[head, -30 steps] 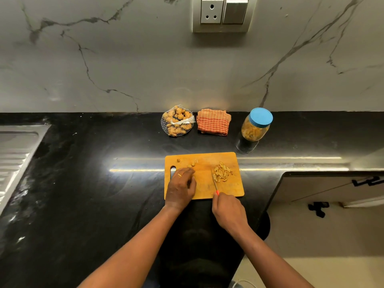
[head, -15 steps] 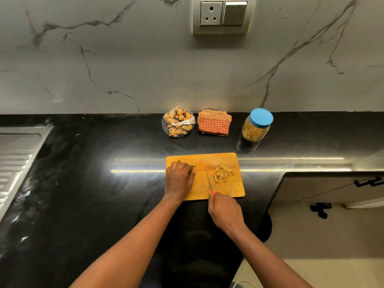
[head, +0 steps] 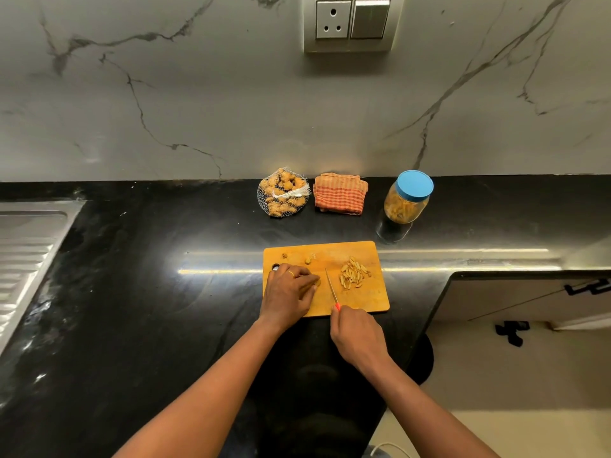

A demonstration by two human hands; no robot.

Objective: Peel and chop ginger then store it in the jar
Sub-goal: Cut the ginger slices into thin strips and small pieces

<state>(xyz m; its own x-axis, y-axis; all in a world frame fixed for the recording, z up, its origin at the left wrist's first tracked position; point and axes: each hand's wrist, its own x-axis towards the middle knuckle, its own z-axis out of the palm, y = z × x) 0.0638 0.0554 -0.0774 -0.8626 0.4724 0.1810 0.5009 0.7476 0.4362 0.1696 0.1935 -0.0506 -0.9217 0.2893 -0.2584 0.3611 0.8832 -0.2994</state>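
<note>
A wooden cutting board (head: pixel 360 300) lies on the black counter. My left hand (head: pixel 287 292) rests on its left part and pinches a small ginger piece (head: pixel 317 281) against the board. My right hand (head: pixel 355 335) grips the red handle of a knife (head: pixel 331 287); its thin blade lies just right of that piece. A pile of chopped ginger strips (head: pixel 353 272) sits on the board's right part. Two small ginger bits (head: pixel 309 259) lie near the far edge. A jar (head: pixel 405 201) with a blue lid, holding ginger, stands behind the board to the right.
A net bag of whole ginger (head: pixel 283 192) and a folded orange checked cloth (head: pixel 340 192) lie by the marble wall. A steel sink drainer (head: pixel 26 246) is at far left. The counter edge drops off at right over a cabinet (head: pixel 529 295).
The knife has moved left, away from the chopped pile and towards my left hand. My left hand has shifted slightly and now shows a ginger piece at its fingertips.
</note>
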